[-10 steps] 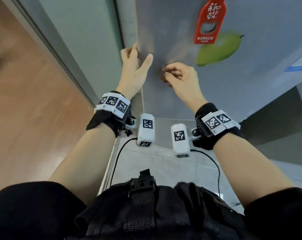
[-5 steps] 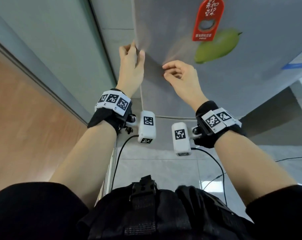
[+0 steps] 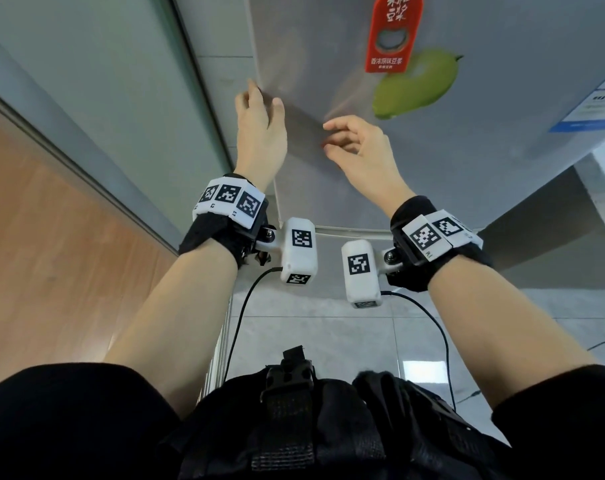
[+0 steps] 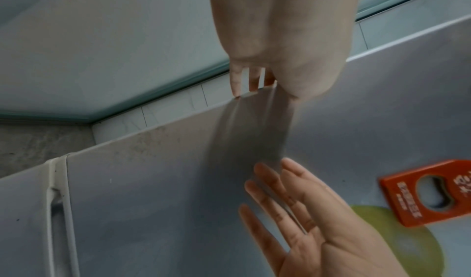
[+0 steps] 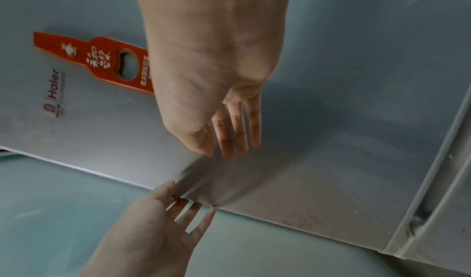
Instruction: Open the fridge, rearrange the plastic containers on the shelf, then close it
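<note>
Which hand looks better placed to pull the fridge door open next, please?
Probably the left hand: its fingers reach the fridge door at its free edge, while the right hand hovers open over the door's flat face.

Soft, even daylight; the left hand (image 4: 280, 39) throws a fanned grey shadow down the brushed silver fridge door (image 4: 153, 200). Both wrist views are softly blurred, edges bowed.
</note>
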### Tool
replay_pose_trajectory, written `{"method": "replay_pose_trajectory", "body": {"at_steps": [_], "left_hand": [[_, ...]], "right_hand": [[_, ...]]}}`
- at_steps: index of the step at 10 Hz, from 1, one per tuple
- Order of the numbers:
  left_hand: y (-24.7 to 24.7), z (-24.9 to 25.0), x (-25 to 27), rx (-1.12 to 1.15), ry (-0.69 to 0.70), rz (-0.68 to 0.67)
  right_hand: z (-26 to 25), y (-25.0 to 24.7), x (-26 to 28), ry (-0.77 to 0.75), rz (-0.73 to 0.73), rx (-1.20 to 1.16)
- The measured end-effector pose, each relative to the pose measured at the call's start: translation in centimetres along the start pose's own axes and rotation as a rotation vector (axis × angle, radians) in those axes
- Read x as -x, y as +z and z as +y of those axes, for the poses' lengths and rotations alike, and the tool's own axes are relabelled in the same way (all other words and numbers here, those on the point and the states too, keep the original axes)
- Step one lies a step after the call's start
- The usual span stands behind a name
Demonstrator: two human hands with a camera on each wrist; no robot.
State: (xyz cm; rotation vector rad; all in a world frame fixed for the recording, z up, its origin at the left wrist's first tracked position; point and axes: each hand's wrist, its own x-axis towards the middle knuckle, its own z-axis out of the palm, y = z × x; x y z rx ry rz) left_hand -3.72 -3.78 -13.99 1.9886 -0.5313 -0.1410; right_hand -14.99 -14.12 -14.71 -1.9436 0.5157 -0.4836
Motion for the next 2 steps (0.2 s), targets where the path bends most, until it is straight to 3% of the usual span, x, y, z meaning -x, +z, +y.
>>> {"method": "replay_pose_trajectory", "body": {"at_steps": [2], "left_hand": [[1.1, 1.9, 4.1, 0.056, -0.034, 0.095]], "right_hand": [[0.3, -2.9, 2.7, 0.018, -0.009, -0.061]]}}
